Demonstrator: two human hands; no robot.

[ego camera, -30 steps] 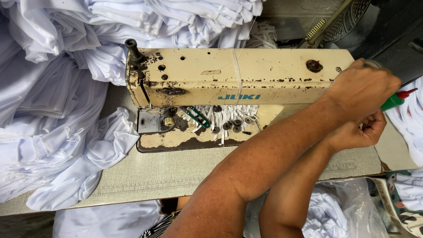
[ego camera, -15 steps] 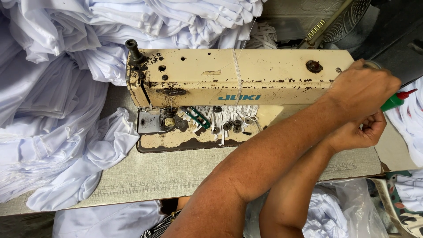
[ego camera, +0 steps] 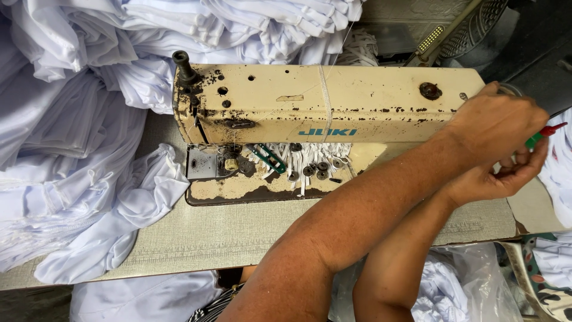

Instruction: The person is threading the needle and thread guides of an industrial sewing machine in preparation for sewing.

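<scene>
A grey worktop [ego camera: 238, 232] carries an old cream sewing machine [ego camera: 333, 98] with rusty spots, standing along the back edge. Heaps of white cloth [ego camera: 71, 149] cover the left end of the worktop and hang over its front edge.

Both hands are at the right end of the machine. The left hand [ego camera: 497, 122] lies over the machine's right end with fingers curled, and I cannot tell if it grips something. The right hand [ego camera: 497, 179], just below it, pinches a small tool with a green and red handle [ego camera: 539, 136]. White strips and bobbins [ego camera: 310, 167] lie on the machine bed.
</scene>
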